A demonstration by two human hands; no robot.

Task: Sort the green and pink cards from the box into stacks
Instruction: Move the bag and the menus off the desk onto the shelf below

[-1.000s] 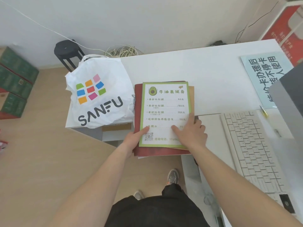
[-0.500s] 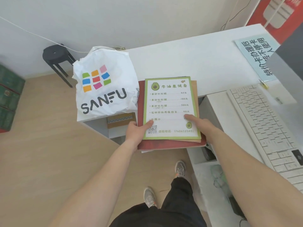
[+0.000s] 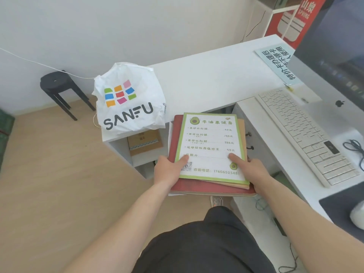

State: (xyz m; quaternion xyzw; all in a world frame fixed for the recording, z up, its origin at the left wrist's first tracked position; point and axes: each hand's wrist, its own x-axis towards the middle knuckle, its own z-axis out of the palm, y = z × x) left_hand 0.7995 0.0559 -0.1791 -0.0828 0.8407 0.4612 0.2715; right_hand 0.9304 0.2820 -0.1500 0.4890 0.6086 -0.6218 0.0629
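Observation:
A green-bordered card with avocado pictures lies on top of a pile, over a tan folder and a dark red folder. The pile is lifted off the desk and held in the air in front of the white desk. My left hand grips its lower left corner, thumb on the card. My right hand grips the lower right corner, thumb on the card. No pink card shows.
A white SANFU bag sits on the desk's low left shelf, with a brown box in the cubby beneath. A white keyboard, a monitor and a blue sign are at right. A black stool stands on the floor at left.
Both hands have pulled the pile off the desk edge toward me and lifted it; my right hand slid from lying flat on the card to gripping the lower right corner.

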